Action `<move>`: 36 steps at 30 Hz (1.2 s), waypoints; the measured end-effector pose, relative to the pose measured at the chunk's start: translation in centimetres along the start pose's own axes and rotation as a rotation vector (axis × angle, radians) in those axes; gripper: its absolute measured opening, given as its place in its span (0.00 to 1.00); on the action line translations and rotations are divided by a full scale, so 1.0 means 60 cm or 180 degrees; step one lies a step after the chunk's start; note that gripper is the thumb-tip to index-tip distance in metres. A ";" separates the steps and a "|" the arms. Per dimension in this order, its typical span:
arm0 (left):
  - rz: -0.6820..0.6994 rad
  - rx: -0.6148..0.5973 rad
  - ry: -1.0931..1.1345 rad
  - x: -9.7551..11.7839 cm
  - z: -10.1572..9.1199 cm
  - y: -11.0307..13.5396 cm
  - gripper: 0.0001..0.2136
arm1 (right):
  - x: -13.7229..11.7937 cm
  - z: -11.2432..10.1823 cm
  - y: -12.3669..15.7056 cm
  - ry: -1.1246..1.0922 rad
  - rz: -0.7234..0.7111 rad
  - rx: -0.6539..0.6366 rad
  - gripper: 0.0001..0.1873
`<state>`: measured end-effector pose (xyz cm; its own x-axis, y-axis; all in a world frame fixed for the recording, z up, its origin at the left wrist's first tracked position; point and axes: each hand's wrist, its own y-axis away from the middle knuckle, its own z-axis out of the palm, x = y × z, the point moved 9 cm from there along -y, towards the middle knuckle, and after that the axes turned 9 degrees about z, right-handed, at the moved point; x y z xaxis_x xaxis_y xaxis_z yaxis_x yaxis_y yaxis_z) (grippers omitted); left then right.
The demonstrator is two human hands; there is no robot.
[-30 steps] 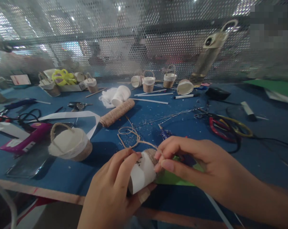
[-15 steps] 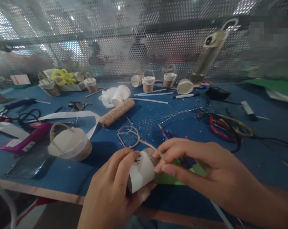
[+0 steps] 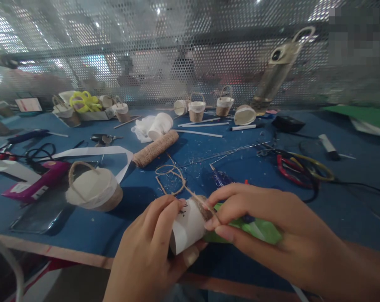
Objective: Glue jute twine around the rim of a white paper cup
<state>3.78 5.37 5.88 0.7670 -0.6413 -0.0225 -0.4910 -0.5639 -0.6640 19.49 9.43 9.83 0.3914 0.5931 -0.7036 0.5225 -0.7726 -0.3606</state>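
Note:
My left hand wraps round a white paper cup lying on its side, thumb beneath and fingers on top. Dark handwritten marks show on the cup's wall. Brown twine covers the cup's right end. Between thumb and fingers, my right hand pinches a strand of twine at that end. The strand runs back in loose loops towards a twine roll lying on the table. Under my right hand lies a green sheet or packet, partly hidden.
At left stand a twine-wrapped basket cup and a purple glue gun near a phone. Pliers lie at right. Several small baskets and white glue sticks sit farther back, before a perforated metal screen.
My right hand has shifted slightly, drawing the twine downward along the cup's end. The left hand keeps its hold on the cup. More of the green sheet shows.

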 end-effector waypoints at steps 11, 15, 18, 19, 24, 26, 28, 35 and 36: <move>0.0017 0.0075 -0.0110 -0.001 -0.004 -0.001 0.22 | -0.005 0.003 0.002 0.0286 -0.0151 -0.0088 0.06; -0.0013 0.0055 -0.0119 -0.001 -0.003 -0.001 0.23 | -0.015 0.008 0.005 0.0494 -0.0439 -0.0224 0.07; -0.0012 0.0051 -0.0110 -0.001 -0.003 0.000 0.26 | -0.011 0.011 0.004 0.0448 -0.0501 -0.0289 0.07; -0.0003 0.0055 -0.0105 0.000 -0.003 0.001 0.26 | -0.008 0.010 0.002 0.0380 -0.0482 -0.0272 0.06; -0.0055 0.0009 0.0083 -0.003 0.004 0.009 0.20 | 0.013 -0.005 -0.010 0.0053 -0.0184 -0.0050 0.04; -0.0073 -0.0013 0.0127 -0.005 0.006 0.012 0.19 | 0.017 -0.005 -0.013 -0.0051 -0.0128 -0.0077 0.04; -0.0035 -0.0077 0.0126 -0.004 0.009 0.014 0.19 | 0.017 -0.004 -0.013 -0.0091 -0.0144 -0.0121 0.04; -0.0067 -0.0061 0.0073 -0.002 0.007 0.012 0.19 | 0.004 0.006 -0.009 -0.0127 -0.0378 -0.0358 0.05; -0.0055 -0.0060 0.0067 -0.002 0.007 0.011 0.19 | 0.003 0.007 -0.010 -0.0102 -0.0386 -0.0378 0.06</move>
<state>3.54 5.27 5.14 0.7667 -0.6420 0.0047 -0.4855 -0.5846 -0.6501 18.92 9.88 9.65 0.2965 0.6714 -0.6792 0.6510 -0.6624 -0.3706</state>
